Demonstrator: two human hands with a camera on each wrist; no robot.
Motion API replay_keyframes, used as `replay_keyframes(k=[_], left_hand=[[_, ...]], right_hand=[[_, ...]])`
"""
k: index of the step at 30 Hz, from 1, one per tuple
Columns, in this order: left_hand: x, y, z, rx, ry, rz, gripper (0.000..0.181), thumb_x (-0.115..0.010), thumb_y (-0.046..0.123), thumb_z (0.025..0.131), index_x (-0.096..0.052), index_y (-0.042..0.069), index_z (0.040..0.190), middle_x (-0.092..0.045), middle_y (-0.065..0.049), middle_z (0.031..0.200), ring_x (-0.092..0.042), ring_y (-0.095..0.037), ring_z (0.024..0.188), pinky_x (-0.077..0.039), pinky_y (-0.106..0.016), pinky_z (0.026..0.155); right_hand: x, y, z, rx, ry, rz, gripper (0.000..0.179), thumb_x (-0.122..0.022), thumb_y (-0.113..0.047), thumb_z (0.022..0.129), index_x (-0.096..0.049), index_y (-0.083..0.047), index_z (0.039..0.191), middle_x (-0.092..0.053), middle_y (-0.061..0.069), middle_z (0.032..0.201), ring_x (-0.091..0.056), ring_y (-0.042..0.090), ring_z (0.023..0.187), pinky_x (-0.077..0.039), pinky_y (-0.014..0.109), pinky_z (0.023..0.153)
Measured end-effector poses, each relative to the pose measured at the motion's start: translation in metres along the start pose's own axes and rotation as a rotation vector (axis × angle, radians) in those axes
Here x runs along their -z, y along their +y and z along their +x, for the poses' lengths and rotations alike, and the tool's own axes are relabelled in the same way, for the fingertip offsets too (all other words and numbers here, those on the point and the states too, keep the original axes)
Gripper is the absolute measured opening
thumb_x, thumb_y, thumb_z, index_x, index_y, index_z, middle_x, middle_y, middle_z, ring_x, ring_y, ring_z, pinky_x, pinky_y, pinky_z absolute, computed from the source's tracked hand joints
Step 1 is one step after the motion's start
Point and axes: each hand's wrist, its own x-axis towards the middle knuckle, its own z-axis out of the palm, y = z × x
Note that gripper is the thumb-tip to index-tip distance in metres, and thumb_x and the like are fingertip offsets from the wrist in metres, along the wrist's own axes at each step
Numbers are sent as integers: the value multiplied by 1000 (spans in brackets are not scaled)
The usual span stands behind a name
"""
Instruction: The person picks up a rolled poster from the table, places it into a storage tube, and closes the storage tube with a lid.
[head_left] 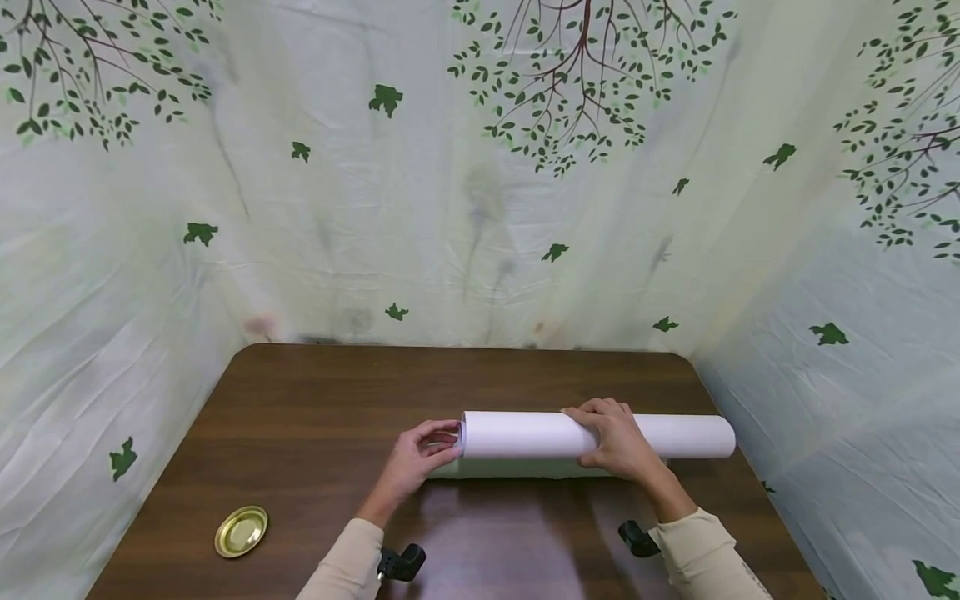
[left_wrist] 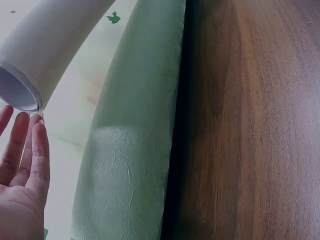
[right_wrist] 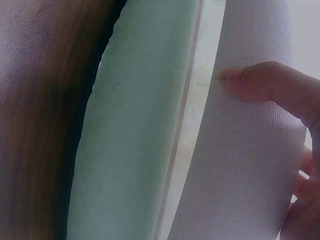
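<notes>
A white paper roll (head_left: 686, 437) with a hollow end is held sideways above the table. My right hand (head_left: 618, 442) grips it near the middle; in the right wrist view the thumb (right_wrist: 250, 85) lies along its textured surface and fingers show on the far side. At the roll's left end is my left hand (head_left: 417, 456), its fingers extended; the left wrist view has the fingertips (left_wrist: 39, 124) at the rim of the opening. Just below and in front lies a pale green, crinkled roll (left_wrist: 130, 150), partly hidden by the white one in the head view.
A small gold-coloured dish (head_left: 242, 532) sits on the brown wooden table (head_left: 322, 392) at the left. Black wrist devices (head_left: 403, 563) are on both forearms. A white curtain (head_left: 450, 208) printed with leaves hangs around the table's back and sides.
</notes>
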Motion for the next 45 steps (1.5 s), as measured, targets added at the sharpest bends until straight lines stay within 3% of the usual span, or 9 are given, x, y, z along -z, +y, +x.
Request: replay_keyframes(k=[8,14,16,22,28,34,41,45], left_hand=[[-4,1,0,12,14,85,39,-74,4,83,-62,-4,120,-62,-22,118,-63,-35,101,-50,-38,91],[-10,29,-9,46,18,152,35,-70,-2,84,-62,-7,118,-63,-25,114,-63,-40,98,-49,-47,90],[-10,32,-10,54,23,171,34,-70,-2,84,-63,-7,117,-64,-24,112,-63,-38,97,-49,-48,89],[-1,8,-7,35,67,148,34,-75,6,83,-67,1,115,-67,-15,113,-63,-30,98,-51,-37,86],[14,3,-10,12,99,154,36,-76,7,82,-66,0,115,-66,-18,113,-62,-31,100,-51,-34,86],[34,-1,-18,78,137,215,39,-77,15,82,-65,2,117,-66,-12,114,-61,-25,100,-51,-26,83],[71,0,-38,47,227,326,39,-75,19,85,-65,1,117,-66,-18,114,-63,-27,101,-50,-23,83],[94,2,-53,70,306,439,38,-74,25,86,-65,5,118,-66,-16,116,-64,-14,97,-49,-19,81]], right_hand=[[0,-3,-1,-21,-17,-6,71,-90,-15,58,-66,-13,125,-61,2,104,-52,26,98,-35,47,87],[1,-4,0,0,-20,-23,71,-90,-17,59,-66,-13,125,-62,2,105,-52,25,99,-35,46,85],[1,-5,1,12,-20,-32,71,-90,-18,59,-66,-13,125,-62,2,105,-53,25,99,-36,46,85],[2,-4,4,10,-18,-53,71,-90,-19,59,-66,-14,126,-62,2,105,-53,25,99,-36,47,85],[2,-1,3,2,-12,-50,71,-90,-18,59,-66,-13,125,-62,2,104,-53,26,99,-36,48,85],[3,1,1,-13,-14,-31,70,-90,-17,59,-66,-12,124,-62,2,103,-52,26,99,-36,50,87],[3,2,1,2,0,-28,70,-90,-18,59,-66,-13,125,-62,3,104,-53,27,100,-36,50,87],[5,2,-1,-2,4,-29,70,-90,-17,59,-67,-14,124,-62,3,104,-53,28,100,-37,50,86]])
